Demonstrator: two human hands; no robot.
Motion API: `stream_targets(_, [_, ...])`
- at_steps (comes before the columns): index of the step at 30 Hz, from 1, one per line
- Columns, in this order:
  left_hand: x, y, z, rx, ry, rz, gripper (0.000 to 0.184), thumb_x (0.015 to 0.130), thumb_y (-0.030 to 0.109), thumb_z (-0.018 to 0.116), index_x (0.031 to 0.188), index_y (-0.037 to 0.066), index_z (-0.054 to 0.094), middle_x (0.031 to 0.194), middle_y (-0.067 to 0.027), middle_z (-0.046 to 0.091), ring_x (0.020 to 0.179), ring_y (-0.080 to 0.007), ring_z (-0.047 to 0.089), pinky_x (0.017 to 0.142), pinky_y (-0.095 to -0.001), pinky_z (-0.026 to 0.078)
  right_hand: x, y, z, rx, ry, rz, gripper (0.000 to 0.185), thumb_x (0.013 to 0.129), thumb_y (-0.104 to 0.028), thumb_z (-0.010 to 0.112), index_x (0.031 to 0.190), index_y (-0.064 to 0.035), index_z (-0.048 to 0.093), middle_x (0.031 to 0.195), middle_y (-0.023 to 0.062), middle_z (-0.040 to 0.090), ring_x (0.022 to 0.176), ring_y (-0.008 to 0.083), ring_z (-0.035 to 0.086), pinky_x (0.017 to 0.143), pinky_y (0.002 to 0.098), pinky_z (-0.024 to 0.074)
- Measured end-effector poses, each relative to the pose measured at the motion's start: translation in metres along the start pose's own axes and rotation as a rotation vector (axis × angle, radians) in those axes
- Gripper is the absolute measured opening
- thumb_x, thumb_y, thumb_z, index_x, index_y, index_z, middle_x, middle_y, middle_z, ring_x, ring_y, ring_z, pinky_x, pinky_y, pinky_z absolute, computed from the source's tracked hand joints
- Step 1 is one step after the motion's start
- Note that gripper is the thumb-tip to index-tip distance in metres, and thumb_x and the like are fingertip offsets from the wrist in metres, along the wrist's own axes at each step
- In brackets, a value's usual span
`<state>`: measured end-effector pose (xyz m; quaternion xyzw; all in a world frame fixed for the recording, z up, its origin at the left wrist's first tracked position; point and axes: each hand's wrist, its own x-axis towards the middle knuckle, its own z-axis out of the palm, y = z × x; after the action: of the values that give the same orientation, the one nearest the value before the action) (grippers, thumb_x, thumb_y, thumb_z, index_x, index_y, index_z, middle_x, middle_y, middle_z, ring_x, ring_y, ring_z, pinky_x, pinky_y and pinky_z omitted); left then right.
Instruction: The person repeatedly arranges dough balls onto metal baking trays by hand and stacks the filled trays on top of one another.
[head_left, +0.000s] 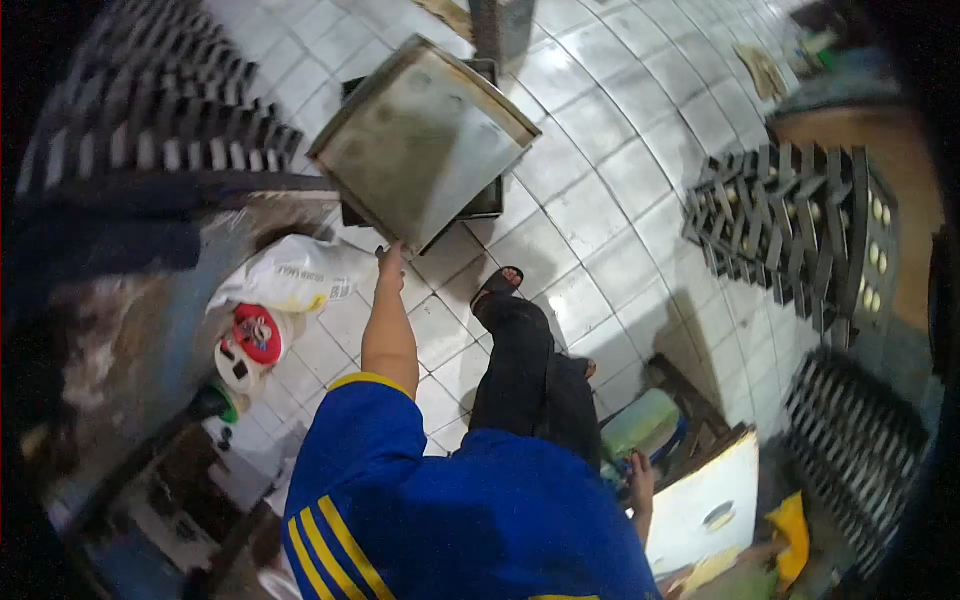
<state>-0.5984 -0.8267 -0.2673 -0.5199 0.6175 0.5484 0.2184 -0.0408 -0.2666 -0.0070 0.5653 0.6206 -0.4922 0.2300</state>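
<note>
My left hand (391, 266) reaches forward, its fingers closed on the near corner of a large, square metal tray (415, 150). The tray has a raised rim and a worn, greyish inside. Under it, turned at a different angle, sits a darker tray (485, 203), mostly covered. My right hand (640, 482) hangs low at my right side, beside a pale green container (641, 424). Its fingers look curled, but blur and the small view hide whether they hold anything.
Stacked dark metal pieces stand at the upper left (190, 120) and right (790, 225). A white printed sack (300, 275) and a tub with a red top (257, 335) lie left of my feet. A white panel (710, 500) is at the lower right. White tiles (580, 230) cover the floor.
</note>
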Motion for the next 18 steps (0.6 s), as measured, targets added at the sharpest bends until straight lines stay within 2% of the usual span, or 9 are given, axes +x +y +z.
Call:
stream_targets(2, [0.064, -0.009, 0.006, -0.012, -0.099, -0.067, 0.105, 0.087, 0.044, 0.08, 0.168, 0.011, 0.021, 0.165, -0.017, 0.041, 0.148, -0.0382, 0.042, 0.119, -0.0487, 0.037, -0.012, 0.002, 0.028, -0.021, 0.058, 0.019, 0.046, 0.109, -0.038, 0.064, 0.144, -0.0094, 0.061, 0.113, 0.005, 0.075, 0.076, 0.0071, 0.059, 0.06, 0.024, 0.0455])
stream_targets(4, [0.13, -0.036, 0.007, -0.315, -0.347, -0.02, 0.09, 0.09, 0.039, 0.078, 0.163, 0.01, 0.034, 0.164, -0.0116, 0.042, 0.143, -0.0325, 0.045, 0.119, -0.0493, 0.036, -0.046, -0.031, 0.051, 0.018, 0.02, 0.111, 0.059, 0.106, -0.049, 0.064, 0.144, -0.0035, 0.062, 0.115, 0.0073, 0.075, 0.097, 0.0142, 0.068, 0.072, 0.031, 0.0537])
stream_targets(5, [0.159, -0.041, 0.008, -0.281, -0.227, -0.018, 0.076, 0.09, 0.032, 0.078, 0.154, 0.007, 0.044, 0.159, -0.0105, 0.045, 0.14, -0.0287, 0.048, 0.119, -0.0463, 0.037, -0.053, -0.045, 0.064, 0.009, 0.035, 0.14, 0.059, 0.106, -0.048, 0.065, 0.144, -0.0036, 0.062, 0.114, 0.0066, 0.074, 0.097, 0.0144, 0.068, 0.072, 0.0314, 0.0541])
stream_targets(8, [0.116, -0.029, -0.009, -0.367, -0.325, 0.014, 0.06, 0.091, 0.025, 0.076, 0.142, 0.005, 0.053, 0.145, -0.011, 0.053, 0.131, -0.0278, 0.052, 0.113, -0.0446, 0.043, -0.084, -0.035, 0.088, 0.042, 0.111, 0.173, 0.058, 0.105, -0.047, 0.066, 0.143, -0.0037, 0.062, 0.11, 0.0049, 0.072, 0.096, 0.0154, 0.067, 0.074, 0.033, 0.0552])
stream_targets(9, [0.107, -0.03, -0.021, -0.178, -0.357, 0.237, 0.048, 0.093, 0.024, 0.073, 0.134, 0.006, 0.057, 0.138, -0.0111, 0.056, 0.127, -0.0266, 0.053, 0.108, -0.0433, 0.046, -0.089, -0.034, 0.092, 0.038, 0.089, 0.178, 0.052, 0.107, -0.043, 0.065, 0.144, -0.0066, 0.062, 0.11, 0.0044, 0.074, 0.087, 0.0133, 0.067, 0.069, 0.0294, 0.0528])
stream_targets(11, [0.045, 0.013, -0.024, -0.206, -0.391, 0.138, 0.025, 0.1, 0.025, 0.064, 0.12, 0.01, 0.064, 0.123, -0.0098, 0.06, 0.116, -0.0238, 0.056, 0.096, -0.042, 0.05, -0.085, 0.016, 0.09, 0.031, 0.054, 0.112, 0.047, 0.109, -0.038, 0.063, 0.144, -0.006, 0.062, 0.114, 0.0066, 0.074, 0.088, 0.0147, 0.068, 0.073, 0.0286, 0.054])
stream_targets(14, [0.063, 0.018, -0.064, 0.105, -0.551, 0.432, 0.038, 0.106, 0.039, 0.06, 0.129, 0.009, 0.06, 0.129, -0.0084, 0.059, 0.119, -0.0249, 0.055, 0.106, -0.0418, 0.044, -0.093, -0.021, 0.107, 0.127, 0.146, 0.029, 0.051, 0.108, -0.038, 0.065, 0.143, -0.0014, 0.062, 0.119, 0.0096, 0.073, 0.098, 0.0182, 0.068, 0.08, 0.0323, 0.0565])
stream_targets(15, [-0.039, 0.05, -0.051, -0.046, -0.307, 0.253, 0.045, 0.106, 0.042, 0.06, 0.135, 0.008, 0.06, 0.135, -0.0094, 0.059, 0.123, -0.0265, 0.055, 0.11, -0.0441, 0.041, -0.097, -0.029, 0.109, 0.19, 0.19, 0.004, 0.052, 0.108, -0.038, 0.065, 0.144, -0.0007, 0.062, 0.12, 0.0104, 0.073, 0.1, 0.0185, 0.068, 0.083, 0.0331, 0.057])
stream_targets(18, [-0.077, 0.068, -0.072, 0.123, -0.444, 0.259, 0.04, 0.103, 0.033, 0.064, 0.128, 0.002, 0.065, 0.125, -0.009, 0.066, 0.115, -0.0252, 0.059, 0.105, -0.0429, 0.045, -0.096, -0.039, 0.109, 0.307, 0.192, -0.065, 0.059, 0.107, -0.042, 0.064, 0.144, 0.0034, 0.06, 0.132, 0.0184, 0.07, 0.119, 0.0259, 0.067, 0.1, 0.0389, 0.054])
